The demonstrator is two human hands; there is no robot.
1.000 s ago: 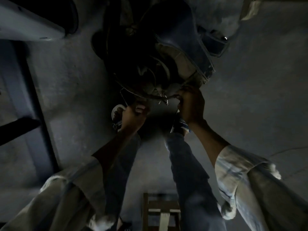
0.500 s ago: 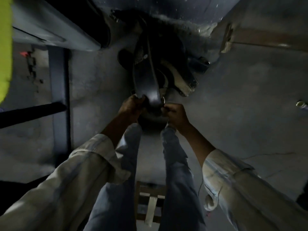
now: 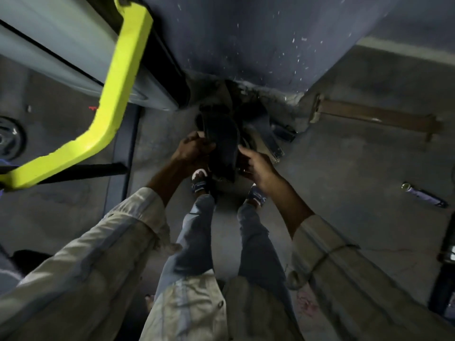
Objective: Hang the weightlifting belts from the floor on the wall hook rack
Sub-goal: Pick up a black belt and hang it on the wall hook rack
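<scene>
Your left hand (image 3: 194,150) grips the dark belt (image 3: 222,143), long axis 12-to-6. Your right hand (image 3: 258,166), at its 3 o'clock, fingers relaxed (contact unclear). Other belts (image 3: 266,134) on floor.

No text, label or number is legible anywhere here.
</scene>
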